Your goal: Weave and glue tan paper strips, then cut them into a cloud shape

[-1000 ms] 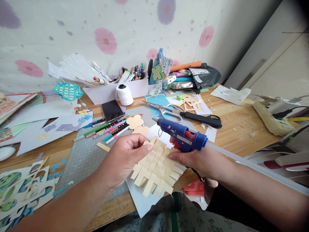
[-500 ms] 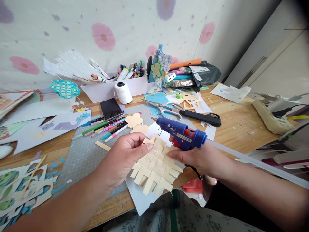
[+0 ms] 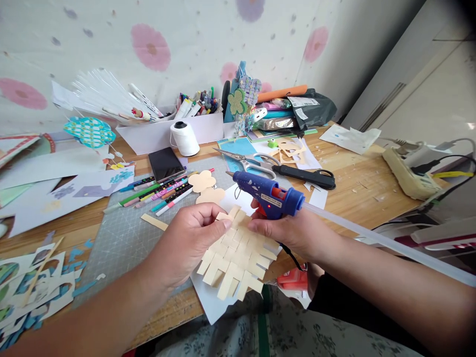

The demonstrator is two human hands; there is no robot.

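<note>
Between my hands is a woven mat of cream paper strips (image 3: 232, 250), its loose strip ends sticking out along the lower edges. My left hand (image 3: 197, 238) pinches the mat's upper left edge between thumb and finger. A blue hot glue gun (image 3: 269, 193) is gripped in my right hand (image 3: 278, 228), its nozzle pointing left and a red light lit on its side. A long clear glue stick (image 3: 357, 228) runs out of its back. My right thumb also lies against the mat's upper right edge. White paper (image 3: 213, 300) lies beneath the mat.
Cream cloud-shaped cutouts (image 3: 202, 182), several markers (image 3: 167, 193) and a phone (image 3: 166, 164) lie on the grey cutting mat (image 3: 122, 248). Scissors (image 3: 249, 163) and a black-handled tool (image 3: 305, 176) sit beyond the gun. A thread spool (image 3: 185, 139) stands before a white pen box (image 3: 208, 128).
The whole view has shifted slightly, so things sit a little further left. Both hands keep their holds on the woven mat and the glue gun.
</note>
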